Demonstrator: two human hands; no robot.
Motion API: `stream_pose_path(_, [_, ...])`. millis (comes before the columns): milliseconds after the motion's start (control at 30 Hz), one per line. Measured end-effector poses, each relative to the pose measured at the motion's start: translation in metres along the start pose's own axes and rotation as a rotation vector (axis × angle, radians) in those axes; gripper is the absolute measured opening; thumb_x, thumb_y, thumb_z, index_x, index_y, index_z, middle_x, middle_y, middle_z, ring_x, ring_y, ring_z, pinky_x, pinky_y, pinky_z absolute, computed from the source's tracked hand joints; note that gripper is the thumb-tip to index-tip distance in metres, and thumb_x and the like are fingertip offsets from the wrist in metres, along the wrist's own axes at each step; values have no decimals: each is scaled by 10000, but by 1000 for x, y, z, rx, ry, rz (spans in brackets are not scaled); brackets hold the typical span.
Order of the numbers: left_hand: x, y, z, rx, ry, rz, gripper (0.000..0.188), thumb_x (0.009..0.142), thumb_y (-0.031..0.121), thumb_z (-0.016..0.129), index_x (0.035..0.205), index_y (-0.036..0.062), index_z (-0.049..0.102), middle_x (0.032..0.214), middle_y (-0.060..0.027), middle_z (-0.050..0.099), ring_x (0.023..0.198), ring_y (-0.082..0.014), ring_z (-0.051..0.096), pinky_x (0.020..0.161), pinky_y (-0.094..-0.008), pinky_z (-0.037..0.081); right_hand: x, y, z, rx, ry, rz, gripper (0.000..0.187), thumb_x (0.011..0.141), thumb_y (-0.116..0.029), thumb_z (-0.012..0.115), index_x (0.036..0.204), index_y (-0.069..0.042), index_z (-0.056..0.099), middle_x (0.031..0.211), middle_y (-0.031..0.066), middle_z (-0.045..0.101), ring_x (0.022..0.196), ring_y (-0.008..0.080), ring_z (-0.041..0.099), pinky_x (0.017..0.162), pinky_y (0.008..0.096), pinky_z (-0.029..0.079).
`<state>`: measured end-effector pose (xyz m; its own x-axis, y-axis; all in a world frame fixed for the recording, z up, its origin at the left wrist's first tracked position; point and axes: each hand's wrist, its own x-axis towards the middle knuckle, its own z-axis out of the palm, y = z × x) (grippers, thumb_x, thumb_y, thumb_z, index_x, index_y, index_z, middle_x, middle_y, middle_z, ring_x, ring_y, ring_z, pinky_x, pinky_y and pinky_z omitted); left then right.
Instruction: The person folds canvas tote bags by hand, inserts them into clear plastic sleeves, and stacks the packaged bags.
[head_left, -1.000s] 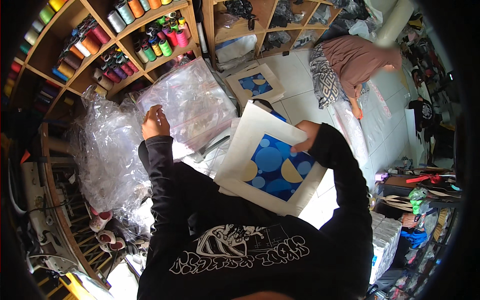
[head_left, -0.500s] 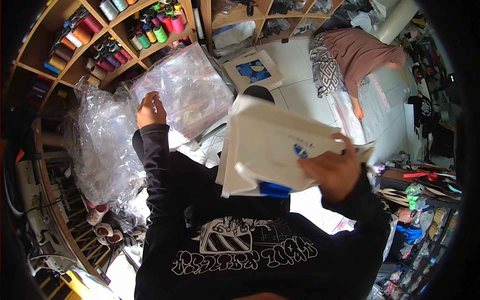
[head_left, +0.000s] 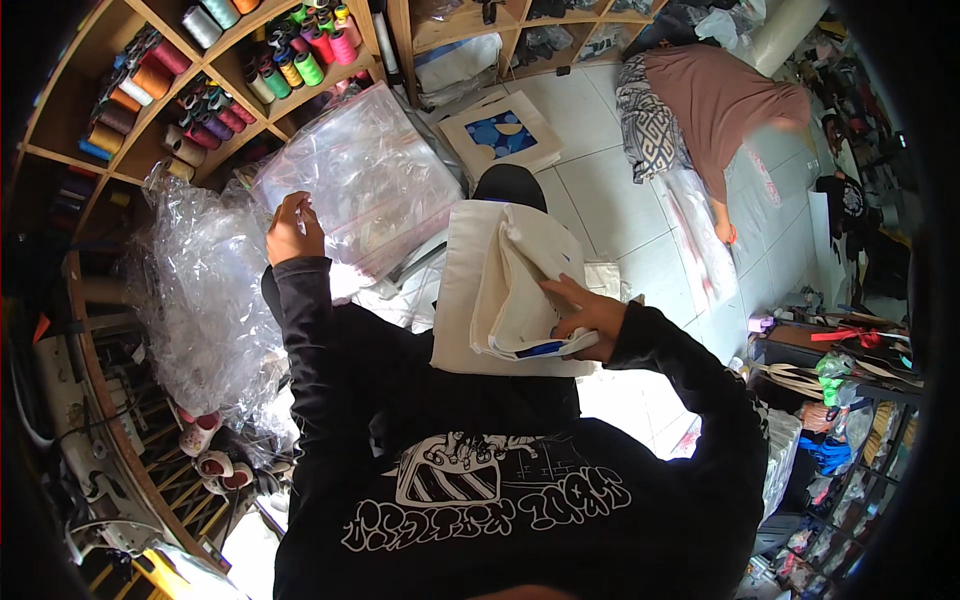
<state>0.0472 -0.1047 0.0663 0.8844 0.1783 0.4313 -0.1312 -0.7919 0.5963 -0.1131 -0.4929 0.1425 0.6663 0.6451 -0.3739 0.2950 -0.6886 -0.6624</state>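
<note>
Cream canvas tote bags lie across my lap. The upper bag is folded over, with its open edge bulging and a bit of blue showing at the near end. My right hand holds that upper bag at its right side, thumb and fingers on the cloth. My left hand is raised at the left, its fingers curled together; whatever they may pinch is too small to make out. Behind that hand lies a stack of clear plastic bags.
Crumpled clear plastic fills the left side. Thread spools stand in a wooden shelf. More printed canvas bags lie on the tiles. A person in a brown top bends over plastic sheets at the far right.
My right hand has brought the upper bag left and down onto my lap, folding it over so its printed side has turned mostly out of sight. My left hand has barely moved.
</note>
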Motion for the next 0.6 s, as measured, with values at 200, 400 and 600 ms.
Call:
stream_pose_path(200, [-1,-4,2,10,-8,-8,126,813,113,564,927,93,612,834,-130,643,756,-321,631,646,-362,492,5,-18,-3,539,-13,29,417,715,-160,722,1076,-161,512,1353,161,316,1255,348,347,1002,435,356])
stream_pose_path(400, [1,0,6,17,-45,7,131,812,80,552,928,85,614,830,-126,644,762,-293,644,643,-345,495,41,-17,10,1282,399,734,262,956,-292,361,1077,-75,276,912,148,593,664,289,662,545,313,549])
stream_pose_path(600, [2,-1,5,-37,-36,27,123,815,53,549,920,62,612,854,-144,649,758,-295,653,648,-330,511,42,30,31,952,383,879,353,892,-342,519,1032,-40,402,707,84,599,556,209,611,438,259,449])
